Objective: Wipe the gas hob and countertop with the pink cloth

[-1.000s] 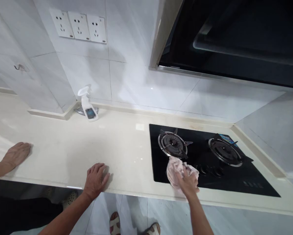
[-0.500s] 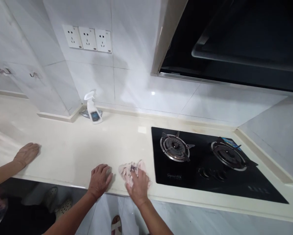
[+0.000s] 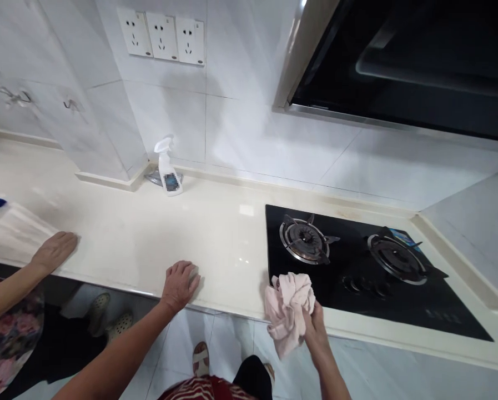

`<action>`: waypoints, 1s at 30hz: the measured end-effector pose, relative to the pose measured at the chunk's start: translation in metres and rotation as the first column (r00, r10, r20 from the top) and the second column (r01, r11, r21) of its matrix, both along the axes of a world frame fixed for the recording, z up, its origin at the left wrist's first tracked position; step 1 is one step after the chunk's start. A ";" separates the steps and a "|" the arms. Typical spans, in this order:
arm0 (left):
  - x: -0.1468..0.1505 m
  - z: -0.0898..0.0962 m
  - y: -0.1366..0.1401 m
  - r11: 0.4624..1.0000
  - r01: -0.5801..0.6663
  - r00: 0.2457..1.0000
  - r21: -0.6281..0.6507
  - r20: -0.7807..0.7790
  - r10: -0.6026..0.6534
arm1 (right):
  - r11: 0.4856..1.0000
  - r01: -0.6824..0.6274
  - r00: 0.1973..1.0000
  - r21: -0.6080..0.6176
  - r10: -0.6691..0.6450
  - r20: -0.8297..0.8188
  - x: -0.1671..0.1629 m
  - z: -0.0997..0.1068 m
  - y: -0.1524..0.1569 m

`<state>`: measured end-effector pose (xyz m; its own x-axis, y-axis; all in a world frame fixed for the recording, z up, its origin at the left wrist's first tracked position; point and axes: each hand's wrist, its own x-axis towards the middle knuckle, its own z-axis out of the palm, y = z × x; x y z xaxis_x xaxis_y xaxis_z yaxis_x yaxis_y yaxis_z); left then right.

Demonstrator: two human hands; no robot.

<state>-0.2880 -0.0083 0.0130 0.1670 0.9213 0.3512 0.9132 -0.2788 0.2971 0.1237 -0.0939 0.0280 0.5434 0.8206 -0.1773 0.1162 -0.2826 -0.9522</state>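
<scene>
While my right hand (image 3: pixel 314 329) is closed on a pink cloth (image 3: pixel 289 308), most of the fabric bunches and droops away from my fingers to the left, in front of the near left corner of the black hob (image 3: pixel 332 291). Its lower folds reach past the front edge of the pale countertop (image 3: pixel 219 236); whether any part of it rests on the glass or the stone, I cannot tell. I have it by its right side, with my fingertips partly lost in the folds, so I can't say how hard they pinch. I judge it light and limp, nothing that could break, and easy to crush into a pad; whether it is damp, and so a little heavier, the look of it does not settle. A hold on one side leaves the rest loose, so I reckon a grip nearer the gathered middle would govern it better, and a loose tail could snag on the pointed supports of the near burner (image 3: pixel 305 239). My left hand (image 3: pixel 180 284) lies on the countertop near its front edge, fingers loosely spread, with nothing visible in it. Farther left, another person's hand (image 3: pixel 56 251) rests on the same surface, well apart from the cloth.
</scene>
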 end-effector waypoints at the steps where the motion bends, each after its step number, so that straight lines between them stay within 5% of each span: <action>1: 0.000 0.000 0.000 1.000 -0.002 1.000 0.000 0.003 0.002 | 0.998 0.066 0.987 -0.014 -0.063 0.145 0.017 -0.003 -0.001; 3: 0.000 0.000 0.000 1.000 -0.003 1.000 -0.002 0.008 0.003 | 0.988 0.154 0.940 0.000 -0.146 0.308 0.037 -0.009 -0.006; 6: -0.001 0.000 0.000 1.000 -0.003 1.000 -0.007 0.011 0.003 | 0.999 0.023 0.906 0.047 -0.040 0.422 0.024 -0.020 -0.010; 8: -0.001 0.000 0.001 1.000 -0.002 1.000 -0.013 0.007 0.002 | 0.998 -0.064 0.803 0.010 0.046 0.594 -0.002 -0.027 -0.008; 13: 0.001 -0.001 0.001 0.999 0.003 1.000 -0.034 -0.003 -0.003 | 1.000 0.029 0.456 -0.007 -0.007 0.890 -0.059 -0.042 0.007; 18: 0.004 -0.001 0.001 0.998 -0.008 1.000 -0.055 0.011 0.008 | 0.974 -0.225 0.348 -0.018 0.098 0.932 -0.095 -0.040 0.012; 21: 0.004 0.000 0.002 0.998 -0.010 0.999 -0.061 0.033 0.012 | 0.932 -0.357 0.372 -0.055 0.196 0.907 -0.129 -0.032 0.017; 25: 0.003 0.002 0.001 0.999 -0.014 0.997 -0.050 0.080 0.018 | 0.828 -0.560 0.523 -0.002 0.356 0.774 -0.180 -0.024 0.024; 28: 0.002 0.001 0.004 0.999 -0.023 0.990 -0.032 0.138 0.027 | 0.748 -0.649 0.699 0.138 0.514 0.497 -0.211 -0.014 0.025; 30: -0.001 -0.001 0.007 0.999 -0.043 0.980 -0.018 0.193 0.046 | 0.783 -0.592 0.804 0.191 0.559 0.202 -0.221 -0.002 0.028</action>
<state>-0.2890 -0.0016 0.0122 0.0559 0.9311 0.3605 0.8498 -0.2339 0.4723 -0.0970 -0.0661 0.0263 -0.0398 0.9946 0.0960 0.3095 0.1036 -0.9453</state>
